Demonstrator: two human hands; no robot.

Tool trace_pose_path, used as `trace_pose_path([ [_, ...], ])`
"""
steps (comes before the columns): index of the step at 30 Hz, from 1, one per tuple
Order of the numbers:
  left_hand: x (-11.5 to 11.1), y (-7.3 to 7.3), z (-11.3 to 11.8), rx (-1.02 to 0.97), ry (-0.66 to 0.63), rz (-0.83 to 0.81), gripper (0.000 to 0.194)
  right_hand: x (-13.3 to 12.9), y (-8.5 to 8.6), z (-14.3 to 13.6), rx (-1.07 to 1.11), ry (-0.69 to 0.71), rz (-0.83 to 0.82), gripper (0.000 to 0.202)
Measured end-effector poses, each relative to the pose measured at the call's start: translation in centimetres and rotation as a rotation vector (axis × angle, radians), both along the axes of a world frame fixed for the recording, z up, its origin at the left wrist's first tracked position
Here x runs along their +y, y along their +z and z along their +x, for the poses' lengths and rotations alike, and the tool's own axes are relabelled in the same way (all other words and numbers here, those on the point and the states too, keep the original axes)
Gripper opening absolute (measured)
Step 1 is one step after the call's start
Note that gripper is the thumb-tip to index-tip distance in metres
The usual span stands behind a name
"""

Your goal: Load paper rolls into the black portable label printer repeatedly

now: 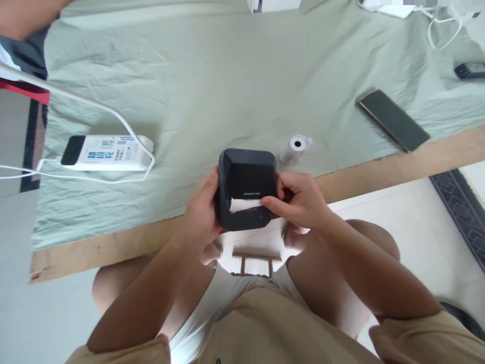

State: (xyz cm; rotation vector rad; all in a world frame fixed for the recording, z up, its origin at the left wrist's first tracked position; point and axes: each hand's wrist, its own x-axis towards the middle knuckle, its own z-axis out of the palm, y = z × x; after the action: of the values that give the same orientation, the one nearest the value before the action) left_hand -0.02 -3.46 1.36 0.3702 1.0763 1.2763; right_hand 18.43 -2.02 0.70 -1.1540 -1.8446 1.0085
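A black label printer (250, 172) is held at the table's front edge, with a strip of white paper (244, 204) sticking out of the slot across its face. My left hand (204, 205) is closed round the printer's left side, thumb along the edge. At the printer's right side, my right hand (297, 199) pinches the right end of the paper strip, its thumb on top and its other fingers curled against the casing. Just beyond the printer, on the right, a small white paper roll (293, 148) lies on the cloth.
A pale green cloth (189, 76) covers the table, whose wooden edge (113, 250) is bare. A white power bank (113, 151) with a white cable lies left. To the right are a dark phone (394, 120) and a dark device (470, 71). Someone's arm (30, 17) shows top left.
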Motion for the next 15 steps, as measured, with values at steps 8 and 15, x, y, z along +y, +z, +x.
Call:
trace_pose_path([
  [8,0.1,0.18,0.28,0.024,0.014,-0.016,0.028,-0.02,0.01,0.01,0.014,0.013,-0.021,0.048],
  [15,-0.11,0.07,-0.18,0.05,0.016,0.009,0.019,-0.03,0.07,-0.05,0.021,0.011,-0.017,0.049],
])
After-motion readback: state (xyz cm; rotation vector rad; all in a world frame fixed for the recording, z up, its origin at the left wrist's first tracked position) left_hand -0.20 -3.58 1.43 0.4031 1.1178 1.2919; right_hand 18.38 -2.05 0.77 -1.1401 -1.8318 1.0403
